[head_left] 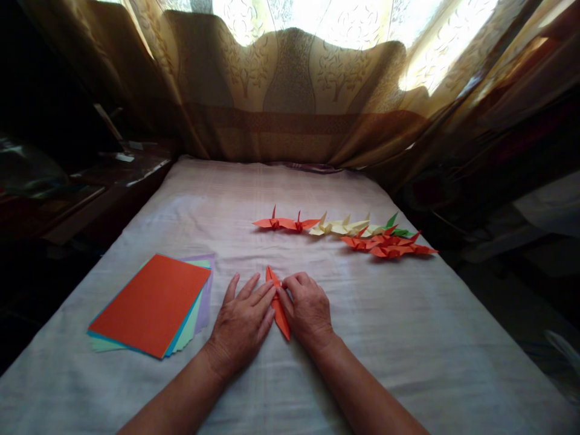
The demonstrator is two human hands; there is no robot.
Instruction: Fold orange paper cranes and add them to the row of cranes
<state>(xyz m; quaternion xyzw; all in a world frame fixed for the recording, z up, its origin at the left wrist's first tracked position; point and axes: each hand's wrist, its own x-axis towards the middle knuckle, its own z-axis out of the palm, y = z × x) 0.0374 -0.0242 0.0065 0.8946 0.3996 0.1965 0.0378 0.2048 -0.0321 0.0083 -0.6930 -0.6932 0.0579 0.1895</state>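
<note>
A narrow, folded piece of orange origami paper [281,320] lies on the cloth between my hands, pointed at both ends. My left hand [242,317] rests flat with fingers spread, its fingertips touching the paper's left edge and middle. On the other side, my right hand [308,308] has its fingers curled, with thumb and forefinger closed on the paper's right edge. The fingertips hide the middle of the folded piece.
To the left is a stack of coloured paper sheets [151,305], orange on top. Folded paper cranes stand beyond my right hand: orange cranes [392,249], pale yellow cranes [339,227] and a green crane [399,231]. A patterned curtain [290,78] hangs behind the cloth-covered surface [217,199].
</note>
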